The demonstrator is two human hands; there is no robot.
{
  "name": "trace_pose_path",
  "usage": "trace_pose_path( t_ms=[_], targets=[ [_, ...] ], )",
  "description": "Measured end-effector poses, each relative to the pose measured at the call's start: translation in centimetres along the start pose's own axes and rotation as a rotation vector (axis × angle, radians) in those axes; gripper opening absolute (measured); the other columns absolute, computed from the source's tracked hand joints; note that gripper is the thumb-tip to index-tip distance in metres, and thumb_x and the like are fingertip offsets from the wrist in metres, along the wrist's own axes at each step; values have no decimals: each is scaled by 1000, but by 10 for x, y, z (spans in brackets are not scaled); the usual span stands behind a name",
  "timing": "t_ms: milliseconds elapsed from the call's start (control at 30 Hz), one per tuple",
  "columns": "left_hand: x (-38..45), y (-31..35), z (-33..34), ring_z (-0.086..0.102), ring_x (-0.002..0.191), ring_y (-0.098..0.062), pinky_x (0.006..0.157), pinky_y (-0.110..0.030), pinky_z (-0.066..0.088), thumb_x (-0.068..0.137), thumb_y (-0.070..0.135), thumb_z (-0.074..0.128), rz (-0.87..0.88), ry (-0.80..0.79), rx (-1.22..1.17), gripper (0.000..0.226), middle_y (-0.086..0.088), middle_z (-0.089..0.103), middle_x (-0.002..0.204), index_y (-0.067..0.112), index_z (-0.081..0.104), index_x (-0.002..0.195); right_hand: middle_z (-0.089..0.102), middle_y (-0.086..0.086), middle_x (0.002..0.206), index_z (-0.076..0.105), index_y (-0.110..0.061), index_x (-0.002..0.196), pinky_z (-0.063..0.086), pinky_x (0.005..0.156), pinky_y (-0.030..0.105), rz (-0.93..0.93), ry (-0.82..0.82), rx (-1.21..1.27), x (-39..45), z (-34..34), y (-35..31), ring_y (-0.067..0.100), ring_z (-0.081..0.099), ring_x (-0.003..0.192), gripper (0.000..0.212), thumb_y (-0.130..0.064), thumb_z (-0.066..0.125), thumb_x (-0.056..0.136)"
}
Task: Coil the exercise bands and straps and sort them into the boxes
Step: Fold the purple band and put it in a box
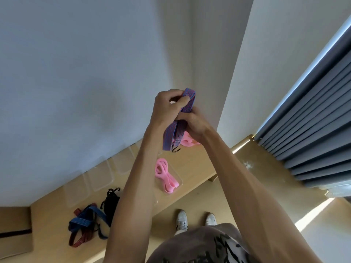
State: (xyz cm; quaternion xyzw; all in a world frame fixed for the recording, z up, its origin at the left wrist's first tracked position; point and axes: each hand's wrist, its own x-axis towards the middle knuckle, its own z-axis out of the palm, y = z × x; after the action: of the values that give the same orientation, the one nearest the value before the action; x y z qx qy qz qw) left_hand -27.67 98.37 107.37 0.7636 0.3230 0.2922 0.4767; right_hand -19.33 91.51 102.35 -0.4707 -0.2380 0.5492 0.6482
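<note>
Both hands are raised in front of the white wall (85,73), working the same purple strap (178,120) between them. The left hand (169,107) sits higher, its thumb and curled fingers pinching the strap's folded top end, which pokes out just above the knuckles. The right hand (193,126) is just below and to the right, touching the left, with its fingers closed round the middle of the strap. From under the two hands the strap's doubled lengths hang down and slightly left (they show fine reddish ribbing along the weave), ending above the far part of the wooden table (191,168). Directly behind the hanging ends, on the table, lies a loose pink band (188,142), partly hidden by the right wrist, with a small black piece (175,149) beside it that is too small to make out. Nearer, between the forearms, a coiled pink band (165,175) rests in a clear plastic box (180,182). More clear boxes (98,175) stand in a row along the wall to the left. At the table's left part lies a tangle of blue and dark red straps (85,226), with a black bundle (112,202) touching its upper edge. Below the table edge, white shoes (195,220) stand on the floor, and grey curtains (313,120) hang at the right.
</note>
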Motion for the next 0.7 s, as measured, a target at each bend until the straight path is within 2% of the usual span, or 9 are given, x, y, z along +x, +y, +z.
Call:
trace_pose_path(
  t_ms=[100, 167, 233, 267, 367, 467, 533, 600, 700],
  targets=[
    [-13, -21, -6, 67, 83, -12, 73, -26, 49, 86, 39, 65, -57, 329, 247, 22, 5, 71, 85, 21, 76, 85, 65, 16, 75, 64, 3, 91, 52, 70, 36, 72, 116, -88, 1, 7, 3, 28, 65, 70, 15, 6, 62, 77],
    [-26, -48, -13, 64, 89, -21, 72, -30, 45, 92, 49, 48, -338, 432, 316, 36, 2, 71, 91, 21, 71, 92, 60, 14, 68, 60, -1, 85, 51, 63, 31, 92, 208, -16, 1, 6, 6, 24, 61, 60, 19, 15, 50, 81],
    [-45, -84, -9, 62, 100, -33, 82, -39, 48, 103, 46, 30, -697, 144, 452, 45, -14, 68, 111, 19, 61, 121, 53, 14, 67, 56, -1, 84, 50, 55, 27, 94, 277, 57, 0, 3, 9, 22, 57, 54, 24, 18, 41, 82],
    [-56, -98, -4, 64, 100, -37, 83, -40, 49, 105, 51, 28, -891, -30, 357, 51, -21, 67, 113, 15, 55, 130, 52, 15, 69, 54, -1, 84, 49, 53, 27, 100, 297, 72, 0, 2, 11, 23, 54, 53, 23, 17, 40, 82],
    [-81, -118, 18, 69, 88, -40, 73, -40, 51, 98, 66, 32, -1293, -297, -520, 76, -29, 69, 97, -1, 54, 126, 50, 15, 67, 52, -3, 81, 47, 49, 29, 170, 304, 109, -2, 8, 20, 26, 52, 52, 21, 12, 37, 83],
    [-83, -127, 35, 66, 79, -43, 67, -43, 52, 92, 17, 67, -1274, -84, -1141, 28, -29, 68, 85, -8, 59, 103, 52, 11, 58, 51, -4, 78, 49, 45, 27, 246, 315, 189, -8, 11, 30, 23, 53, 46, 22, 11, 34, 83],
    [-76, -134, 39, 64, 66, -33, 66, -33, 52, 83, -9, 65, -1234, 161, -1324, 13, -22, 65, 72, -6, 58, 94, 53, 10, 56, 49, -4, 80, 48, 48, 28, 279, 363, 159, -11, 5, 37, 23, 51, 46, 20, 9, 34, 84],
    [-69, -135, 34, 61, 63, -23, 62, -28, 51, 95, -5, 44, -1127, 260, -1187, 13, -15, 63, 68, -2, 56, 89, 53, 10, 58, 48, -6, 81, 45, 53, 31, 305, 436, 78, -13, -3, 44, 24, 51, 50, 17, 7, 36, 84],
    [-66, -133, 24, 61, 69, -23, 55, -33, 56, 93, -10, 46, -977, 222, -740, 21, -11, 64, 76, 7, 59, 89, 56, 12, 64, 50, -9, 78, 43, 56, 32, 269, 577, -96, -13, -9, 54, 25, 52, 54, 15, 4, 44, 82]
  ],
)
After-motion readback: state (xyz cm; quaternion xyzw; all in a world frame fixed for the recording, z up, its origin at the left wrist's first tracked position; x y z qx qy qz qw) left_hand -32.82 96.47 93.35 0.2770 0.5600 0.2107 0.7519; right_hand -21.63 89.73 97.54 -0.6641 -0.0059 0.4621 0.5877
